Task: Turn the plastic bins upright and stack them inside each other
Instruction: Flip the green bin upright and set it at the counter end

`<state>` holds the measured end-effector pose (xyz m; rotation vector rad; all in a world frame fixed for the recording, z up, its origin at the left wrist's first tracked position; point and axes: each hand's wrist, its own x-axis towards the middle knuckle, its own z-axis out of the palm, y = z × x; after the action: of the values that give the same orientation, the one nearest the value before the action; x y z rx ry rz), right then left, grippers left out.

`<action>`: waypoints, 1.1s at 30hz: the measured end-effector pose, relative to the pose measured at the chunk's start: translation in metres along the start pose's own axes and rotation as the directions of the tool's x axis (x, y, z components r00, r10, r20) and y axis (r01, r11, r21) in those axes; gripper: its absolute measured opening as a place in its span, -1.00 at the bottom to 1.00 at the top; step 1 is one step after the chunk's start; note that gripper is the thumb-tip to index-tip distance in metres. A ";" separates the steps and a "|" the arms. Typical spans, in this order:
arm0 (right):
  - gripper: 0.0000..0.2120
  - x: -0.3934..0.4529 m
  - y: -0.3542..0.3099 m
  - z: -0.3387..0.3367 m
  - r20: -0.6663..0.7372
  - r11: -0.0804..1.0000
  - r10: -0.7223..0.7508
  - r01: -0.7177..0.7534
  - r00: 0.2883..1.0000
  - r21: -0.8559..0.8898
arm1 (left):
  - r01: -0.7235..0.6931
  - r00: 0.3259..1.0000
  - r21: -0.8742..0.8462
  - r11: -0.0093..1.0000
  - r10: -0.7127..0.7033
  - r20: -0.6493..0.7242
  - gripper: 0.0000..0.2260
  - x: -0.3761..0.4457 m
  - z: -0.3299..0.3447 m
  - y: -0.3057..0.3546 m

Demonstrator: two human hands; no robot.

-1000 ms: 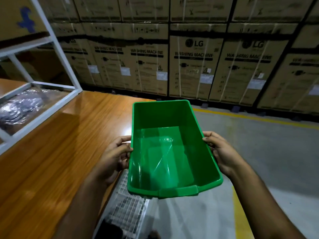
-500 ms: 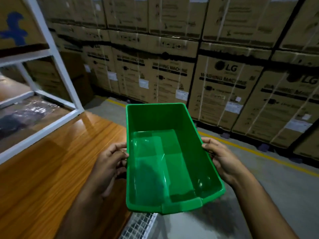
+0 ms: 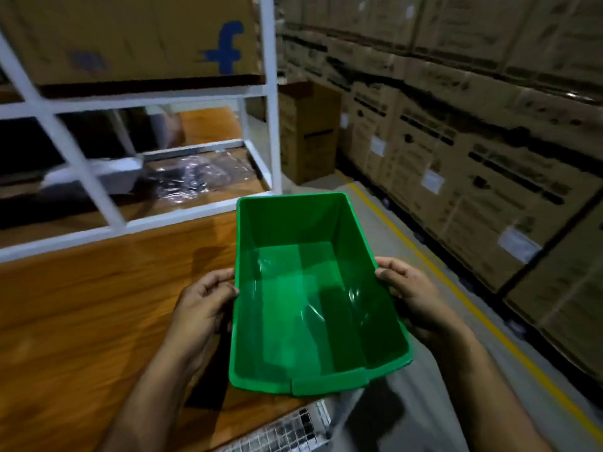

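Note:
A green plastic bin (image 3: 310,305) is upright and empty, held in the air over the right end of a wooden table (image 3: 81,321). My left hand (image 3: 204,308) grips its left long rim, fingers curled over the edge. My right hand (image 3: 414,298) grips the right long rim the same way. The bin's open side faces up toward me. No other bin is in view.
A white metal rack (image 3: 195,210) stands on the table's far side, with crumpled clear plastic (image 3: 195,177) inside and a cardboard box (image 3: 130,34) on top. Stacked cartons (image 3: 473,141) line the right wall behind a yellow floor line (image 3: 456,288). A wire mesh basket (image 3: 284,432) sits below the bin.
The view has swung left, so the rack and table now fill the left side. The bin stays held in both hands, slightly nearer the rack.

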<state>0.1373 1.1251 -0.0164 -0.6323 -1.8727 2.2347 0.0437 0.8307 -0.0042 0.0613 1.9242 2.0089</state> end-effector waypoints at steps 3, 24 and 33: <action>-0.77 0.026 -0.004 -0.001 0.118 1.000 -0.010 0.011 0.993 -0.014 | -0.021 0.993 0.030 0.999 0.025 -0.119 -0.77 -0.006 0.008 -0.003; -0.56 0.058 0.093 -0.019 0.124 0.914 0.029 0.024 0.992 -0.406 | -0.068 0.954 0.287 0.956 0.146 -0.263 -0.63 -0.012 0.015 -0.019; -0.83 0.053 0.094 -0.018 0.193 0.900 -0.038 0.117 0.981 -0.420 | -0.014 0.914 0.476 0.879 0.204 -0.351 -0.61 -0.014 0.037 -0.012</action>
<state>0.1109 1.1422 -0.1210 -0.4078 -2.4676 1.8893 0.0699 0.8619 -0.0105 -0.1246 2.6898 1.6655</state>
